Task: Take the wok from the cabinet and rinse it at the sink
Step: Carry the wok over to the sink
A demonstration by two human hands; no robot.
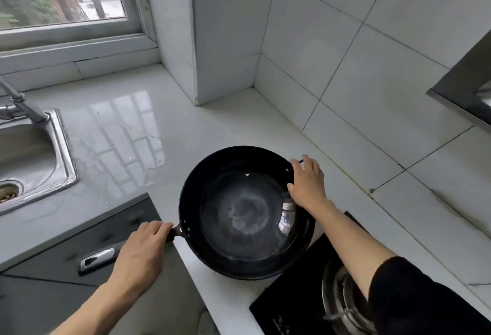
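Observation:
The black round wok [245, 212] is over the white countertop [138, 133], just left of the stove, its open side up and its inside glistening. My left hand [144, 251] is wrapped around the wok's long handle at the near left rim. My right hand [308, 183] grips the small loop handle on the far right rim, thumb inside the rim. Whether the wok rests on the counter or is held just above it I cannot tell. The steel sink [57, 159] lies at the far left, with the tap [18, 103] behind it.
A black glass gas stove [297, 292] with a metal burner [342, 300] is at the lower right under my right forearm. A dark cabinet front with a silver pull handle [97, 257] lies below the counter edge. Tiled walls and a window close off the back; a range hood [467, 79] juts in at right.

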